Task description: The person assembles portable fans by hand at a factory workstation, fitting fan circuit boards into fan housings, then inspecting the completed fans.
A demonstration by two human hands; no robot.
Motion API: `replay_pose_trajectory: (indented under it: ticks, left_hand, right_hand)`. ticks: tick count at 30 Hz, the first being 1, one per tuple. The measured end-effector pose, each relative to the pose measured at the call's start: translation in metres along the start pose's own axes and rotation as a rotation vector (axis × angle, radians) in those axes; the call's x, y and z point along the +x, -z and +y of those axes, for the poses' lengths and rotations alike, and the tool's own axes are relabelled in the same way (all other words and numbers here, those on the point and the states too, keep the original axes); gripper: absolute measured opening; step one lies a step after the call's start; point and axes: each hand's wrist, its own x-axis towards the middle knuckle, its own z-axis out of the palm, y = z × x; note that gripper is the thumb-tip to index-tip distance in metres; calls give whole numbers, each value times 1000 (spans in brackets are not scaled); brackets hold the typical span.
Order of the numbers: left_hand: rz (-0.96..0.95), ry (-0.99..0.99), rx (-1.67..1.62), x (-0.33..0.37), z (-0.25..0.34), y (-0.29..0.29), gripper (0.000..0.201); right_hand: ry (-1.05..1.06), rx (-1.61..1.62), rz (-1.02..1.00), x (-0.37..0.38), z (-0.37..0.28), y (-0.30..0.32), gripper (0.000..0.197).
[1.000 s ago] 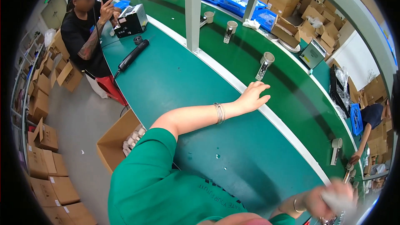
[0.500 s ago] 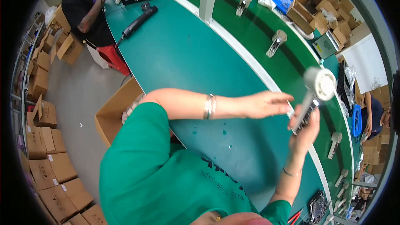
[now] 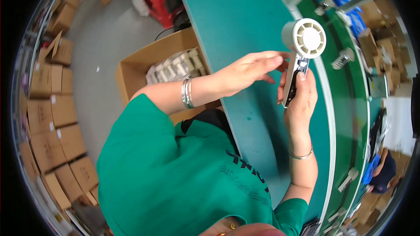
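A white handheld fan (image 3: pixel 311 38) stands tilted above the bench edge, its round slotted head up and its handle uncovered, with dark inner parts showing. My right hand (image 3: pixel 301 95) is wrapped round the lower handle, the thumb lying along the dark parts. My left hand (image 3: pixel 253 71) reaches in from the left, fingers apart and curved near the fan's neck. Whether its fingertips touch the handle I cannot tell.
Left of the green bench (image 3: pixel 232 22), an open carton (image 3: pixel 131 76) holds several white pieces. More fans, such as one fan (image 3: pixel 348 179), lie along the green conveyor (image 3: pixel 345 135) on the right. Stacked cartons (image 3: pixel 72 140) line the far left. Another person (image 3: pixel 385 172) is at the right.
My right hand has brought the fan up and leftward, toward my left hand, which has drawn back left. The view has turned, bringing the carton of white pieces more into sight.
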Motion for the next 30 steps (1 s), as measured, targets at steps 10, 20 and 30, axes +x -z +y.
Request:
replay_pose_trajectory:
  ticks: [10, 20, 30]
  left_hand:
    - [537, -273, -192, -80, 28, 98, 47]
    - [1314, -4, 73, -211, -152, 347, 30]
    - [1519, 646, 428, -223, -382, 400, 33]
  right_hand:
    - [56, -275, -446, 48, 29, -141, 41]
    - [643, -1388, -230, 135, 142, -133, 52]
    - [518, -1362, -357, 139, 136, -149, 51]
